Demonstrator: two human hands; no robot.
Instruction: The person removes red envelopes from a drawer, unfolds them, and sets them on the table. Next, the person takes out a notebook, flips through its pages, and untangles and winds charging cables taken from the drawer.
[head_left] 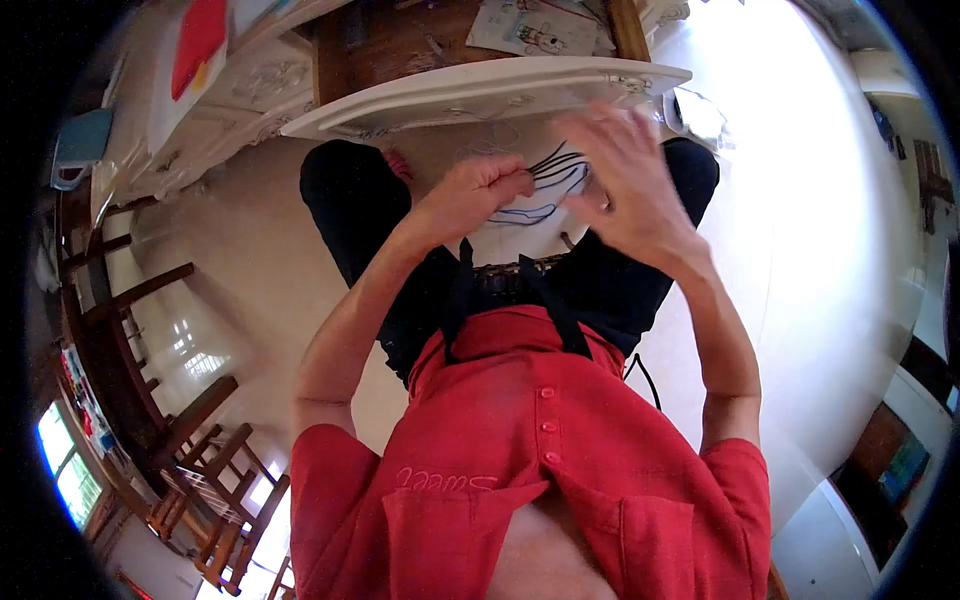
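Above the floor between the knees, my left hand (478, 197) is closed on a loose bundle of thin dark and bluish cables (545, 190). The cables loop out to the right from its fingers. My right hand (628, 190), slightly blurred, has its fingers spread just right of the loops; whether its thumb touches them I cannot tell.
An open wooden drawer (400, 45) with a white front (490, 95) lies just beyond the hands, with a drawing on paper (540, 30) inside. A red object (199, 45) is at the upper left. Wooden chairs (215, 490) stand at the lower left.
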